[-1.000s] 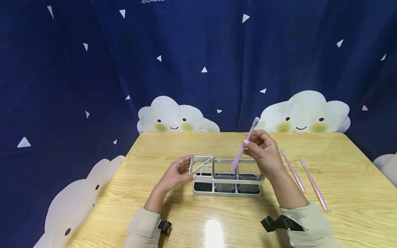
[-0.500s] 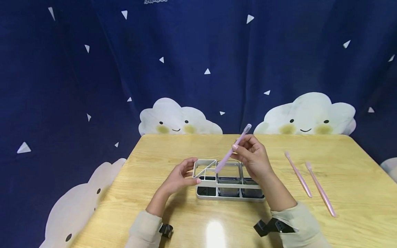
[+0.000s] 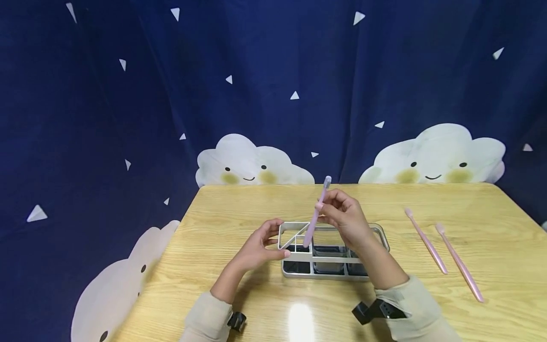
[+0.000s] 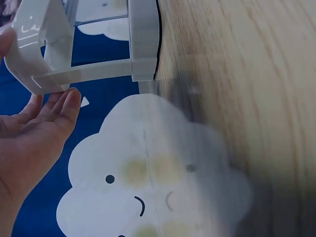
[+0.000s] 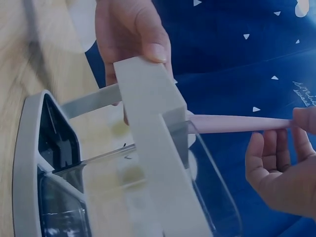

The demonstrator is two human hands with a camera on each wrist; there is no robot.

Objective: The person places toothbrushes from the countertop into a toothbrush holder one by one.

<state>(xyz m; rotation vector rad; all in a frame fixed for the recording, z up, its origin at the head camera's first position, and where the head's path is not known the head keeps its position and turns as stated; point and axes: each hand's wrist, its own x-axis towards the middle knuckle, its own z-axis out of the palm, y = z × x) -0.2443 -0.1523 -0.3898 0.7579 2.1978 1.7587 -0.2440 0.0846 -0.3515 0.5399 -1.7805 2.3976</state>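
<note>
A white toothbrush rack (image 3: 333, 260) stands on the table, its left section split by a diagonal bar and small dividers. Two clear cups (image 3: 328, 267) sit in its middle and right sections. My left hand (image 3: 259, 244) grips the rack's left end, thumb in front and fingers behind. Between thumb and fingertips my right hand (image 3: 348, 221) pinches a pink toothbrush (image 3: 314, 223), bristles up. The handle's lower end is at the small left slots; in the right wrist view that end of the toothbrush (image 5: 237, 123) passes behind the top frame. How deep it sits, I cannot tell.
Two more pink toothbrushes lie on the wooden table (image 3: 239, 209) to the right: one nearer the rack (image 3: 426, 241), another beyond it (image 3: 460, 263). A dark blue curtain (image 3: 265, 71) with clouds hangs behind the table's back edge.
My right hand has carried the toothbrush left, from over the cups to the divided section, and its handle end has come lower and more upright. The left hand keeps its grip on the rack.
</note>
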